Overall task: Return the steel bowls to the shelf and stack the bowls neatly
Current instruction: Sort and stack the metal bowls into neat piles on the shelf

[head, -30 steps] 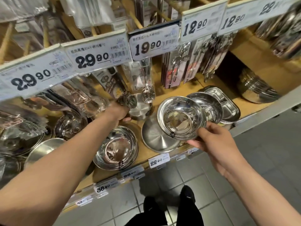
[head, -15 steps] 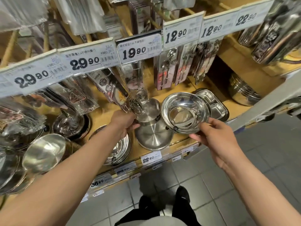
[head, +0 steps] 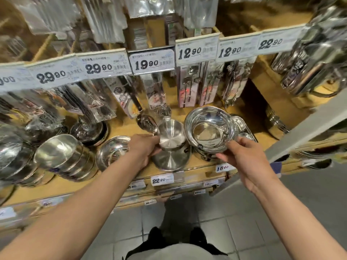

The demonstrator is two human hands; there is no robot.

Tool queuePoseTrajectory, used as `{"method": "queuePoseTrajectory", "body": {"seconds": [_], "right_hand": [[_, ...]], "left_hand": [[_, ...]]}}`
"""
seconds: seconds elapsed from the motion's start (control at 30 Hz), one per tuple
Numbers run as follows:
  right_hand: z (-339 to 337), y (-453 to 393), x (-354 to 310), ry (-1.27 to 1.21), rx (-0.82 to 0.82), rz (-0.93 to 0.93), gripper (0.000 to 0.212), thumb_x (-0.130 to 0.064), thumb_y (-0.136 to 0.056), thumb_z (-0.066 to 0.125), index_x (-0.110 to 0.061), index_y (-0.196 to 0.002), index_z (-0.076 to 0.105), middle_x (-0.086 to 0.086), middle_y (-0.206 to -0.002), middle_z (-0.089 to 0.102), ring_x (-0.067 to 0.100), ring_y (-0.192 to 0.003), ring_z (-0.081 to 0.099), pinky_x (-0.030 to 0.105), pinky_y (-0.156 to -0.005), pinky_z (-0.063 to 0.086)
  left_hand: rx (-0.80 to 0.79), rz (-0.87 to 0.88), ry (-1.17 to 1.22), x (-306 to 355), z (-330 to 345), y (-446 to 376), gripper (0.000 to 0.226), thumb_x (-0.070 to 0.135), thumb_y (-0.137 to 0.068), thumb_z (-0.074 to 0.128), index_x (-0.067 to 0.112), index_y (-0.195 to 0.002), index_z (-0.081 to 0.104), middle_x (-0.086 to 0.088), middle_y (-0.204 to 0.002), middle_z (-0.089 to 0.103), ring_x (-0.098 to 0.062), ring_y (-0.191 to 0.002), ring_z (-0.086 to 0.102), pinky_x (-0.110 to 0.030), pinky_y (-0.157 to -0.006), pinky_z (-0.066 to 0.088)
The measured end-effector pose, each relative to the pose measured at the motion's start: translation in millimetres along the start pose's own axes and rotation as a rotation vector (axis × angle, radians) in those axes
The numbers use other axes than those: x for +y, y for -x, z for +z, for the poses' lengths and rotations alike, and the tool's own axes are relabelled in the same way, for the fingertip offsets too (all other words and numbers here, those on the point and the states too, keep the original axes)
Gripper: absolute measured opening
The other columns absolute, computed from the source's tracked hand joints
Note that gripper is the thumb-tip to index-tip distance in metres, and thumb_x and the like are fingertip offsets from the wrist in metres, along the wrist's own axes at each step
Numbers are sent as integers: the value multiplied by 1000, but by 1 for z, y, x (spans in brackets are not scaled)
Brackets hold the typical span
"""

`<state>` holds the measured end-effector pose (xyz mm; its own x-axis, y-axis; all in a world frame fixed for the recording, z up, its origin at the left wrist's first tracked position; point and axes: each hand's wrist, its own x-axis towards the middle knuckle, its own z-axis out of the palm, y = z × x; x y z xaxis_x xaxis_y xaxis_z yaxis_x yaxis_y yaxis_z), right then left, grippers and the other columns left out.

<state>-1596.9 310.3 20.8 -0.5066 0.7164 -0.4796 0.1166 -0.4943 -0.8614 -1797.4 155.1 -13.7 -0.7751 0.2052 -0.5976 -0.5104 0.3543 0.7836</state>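
- We see the right hand (head: 249,162) holding a wide steel bowl (head: 208,128) by its near rim, thumb on top and fingers (head: 223,156) curled underneath, so it is firmly grasping the bowl.
- That bowl is tilted, its hollow facing us, and it hangs just above a stack of bowls (head: 204,155) on the wooden shelf (head: 120,126); we cannot tell whether it already touches the stack below.
- The left hand (head: 144,147) reaches in beside it, its fingers curled round the rim of a small deep bowl (head: 171,135) and grasping it.
- The small deep bowl sits on top of an upturned steel bowl (head: 169,160), just left of the wide bowl.
- Further left on the shelf lies a shallow steel dish (head: 110,151), partly hidden by the left wrist, and beyond it a leaning row of nested bowls (head: 62,158).
- Behind the wide bowl, a steel tray (head: 242,126) shows at the right.
- Packaged spoons (head: 189,85) hang above, under a row of price tags (head: 152,61) reading 29.90, 19.90, 12.90 and 22.90.
- Below us is a grey tiled floor (head: 244,228).
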Motion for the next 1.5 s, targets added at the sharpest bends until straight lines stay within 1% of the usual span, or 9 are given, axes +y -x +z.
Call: {"method": "queuePoseTrajectory", "body": {"seconds": [0.2,0.27,0.33,0.47,0.63,0.73,0.83,1.17,1.5], "right_hand": [[-16,-8,-13,66,-77,16,13,1,-99,58,-5,-105,68,10,-98,80,23,-86,79,21,-63,61],[-20,-10,-16,100,-117,2,13,2,-98,58,-5,-101,69,9,-94,80,22,-84,79,22,-64,62],[-24,-11,-16,134,-150,-15,14,2,-98,58,-6,-99,70,8,-92,80,23,-84,79,22,-65,61],[-32,-17,-15,194,-207,-4,14,1,-97,61,-4,-104,72,9,-96,80,25,-87,79,25,-67,63],[-35,-16,-9,226,-260,8,11,-1,-97,62,-5,-101,71,8,-94,80,22,-86,79,24,-66,62],[-36,-14,-8,264,-285,8,11,-1,-96,63,-5,-102,71,13,-96,79,24,-84,79,24,-65,62],[-34,-12,-9,307,-324,9,15,-3,-97,64,-3,-110,69,19,-103,76,24,-86,79,25,-68,63],[-7,7,-8,415,-432,55,9,-3,-99,61,5,-101,64,24,-107,72,31,-94,77,28,-69,64],[17,16,-7,351,-360,70,11,2,-100,56,5,-100,67,15,-83,79,21,-69,78,19,-54,58]], "left_hand": [[62,-5,101,-15,10,18,14,-9,-86,72,-2,-78,63,-20,-78,75,-27,-69,73,-36,-64,65],[71,-2,60,-23,8,24,4,-6,-86,72,-7,-88,69,-23,-90,75,-27,-70,72,-36,-69,64],[59,-15,53,-31,4,32,20,-5,-87,71,-13,-105,68,-25,-99,72,-26,-72,71,-29,-60,63],[84,-9,73,-45,-3,52,14,-7,-89,68,-8,-103,69,-27,-100,74,-28,-74,74,-23,-53,59],[105,36,21,-62,-17,87,13,-6,-89,66,3,-80,68,-25,-81,70,-35,-80,67,-50,-88,50],[139,77,60,-69,-35,105,19,-7,-90,66,6,-75,67,-8,-70,70,-27,-74,71,-44,-75,64],[172,94,119,-71,-56,123,10,-6,-91,66,0,-88,74,-6,-72,76,-15,-62,74,-24,-49,58],[371,94,155,-64,-117,155,11,1,-91,65,5,-86,74,-5,-76,72,-7,-57,67,-17,-51,55],[443,126,193,-47,-202,164,10,1,-86,69,5,-78,73,-4,-68,74,-9,-54,69,-19,-52,58]]}}
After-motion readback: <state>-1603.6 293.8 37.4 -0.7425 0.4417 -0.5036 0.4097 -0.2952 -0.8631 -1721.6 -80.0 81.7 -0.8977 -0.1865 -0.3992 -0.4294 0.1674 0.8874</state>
